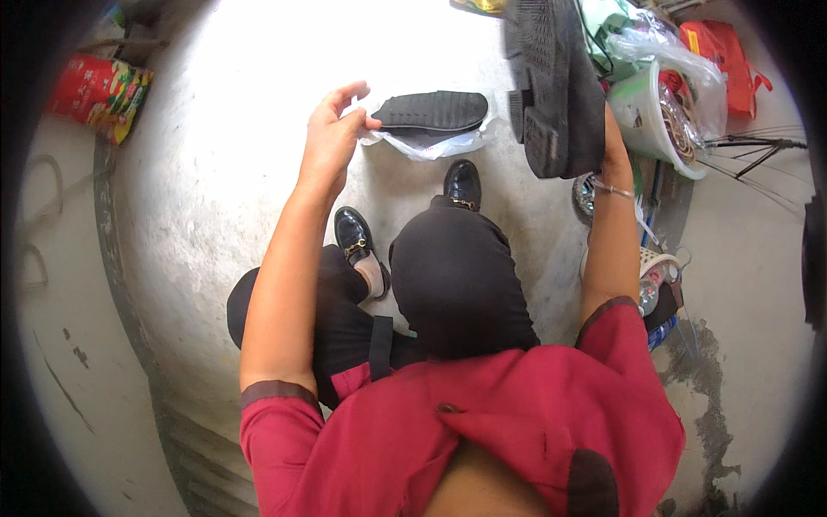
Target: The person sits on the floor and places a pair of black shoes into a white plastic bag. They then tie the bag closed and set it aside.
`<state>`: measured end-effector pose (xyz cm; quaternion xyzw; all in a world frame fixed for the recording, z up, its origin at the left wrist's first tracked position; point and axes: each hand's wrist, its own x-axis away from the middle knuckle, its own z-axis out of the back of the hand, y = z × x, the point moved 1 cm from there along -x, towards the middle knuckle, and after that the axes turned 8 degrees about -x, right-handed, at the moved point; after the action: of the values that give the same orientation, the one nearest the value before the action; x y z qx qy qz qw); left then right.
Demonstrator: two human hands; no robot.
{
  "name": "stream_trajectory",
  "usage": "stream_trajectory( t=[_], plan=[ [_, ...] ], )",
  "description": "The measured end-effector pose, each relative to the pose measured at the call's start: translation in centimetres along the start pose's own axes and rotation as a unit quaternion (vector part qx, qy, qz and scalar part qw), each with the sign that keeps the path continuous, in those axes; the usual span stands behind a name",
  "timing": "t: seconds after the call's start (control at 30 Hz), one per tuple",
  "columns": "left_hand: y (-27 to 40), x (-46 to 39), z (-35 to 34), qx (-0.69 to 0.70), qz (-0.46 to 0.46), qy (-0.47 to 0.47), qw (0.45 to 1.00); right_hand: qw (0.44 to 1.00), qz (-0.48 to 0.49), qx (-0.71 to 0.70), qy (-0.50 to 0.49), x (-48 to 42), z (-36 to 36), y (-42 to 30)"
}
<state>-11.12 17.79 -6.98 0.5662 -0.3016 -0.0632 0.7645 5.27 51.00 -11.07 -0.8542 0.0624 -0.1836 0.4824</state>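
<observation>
My right hand (pixel 614 137) holds up a black shoe (pixel 578 110), its treaded sole turned to the left. The edge of a second ridged sole (pixel 517 116) shows beside its heel. Most of this hand is hidden behind the shoe. On the floor ahead, a white plastic bag (pixel 433 148) lies spread, with black footwear (pixel 436 110) on it, ribbed sole up. My left hand (pixel 336 126) pinches the left edge of the bag between thumb and finger, the other fingers apart. Strong glare washes out part of the bag near this hand.
At the right stand a white bucket (pixel 636 119) of cords and plastic, a red bag (pixel 720 58), black metal rods (pixel 762 145) and a perforated basket (pixel 659 258). A red printed sack (pixel 90 94) sits far left. My black loafers (pixel 354 232) are on the concrete floor (pixel 200 194).
</observation>
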Motion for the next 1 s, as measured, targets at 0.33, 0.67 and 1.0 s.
stream_trajectory(
  t=[0.33,0.67,1.0],
  plan=[
    [-1.8,-1.4,2.2,0.064,0.042,0.032,0.997,0.888,-0.16,0.319,-0.289,-6.9,-3.8,5.1],
    [-0.7,0.4,1.0,0.005,0.063,-0.046,0.997,0.763,-0.339,0.375,-0.403,-13.4,-7.9,9.8],
    [-0.9,-0.1,1.5,0.094,0.12,-0.048,0.987,0.725,-0.356,0.435,-0.398,-15.7,-9.5,15.7]
  ],
)
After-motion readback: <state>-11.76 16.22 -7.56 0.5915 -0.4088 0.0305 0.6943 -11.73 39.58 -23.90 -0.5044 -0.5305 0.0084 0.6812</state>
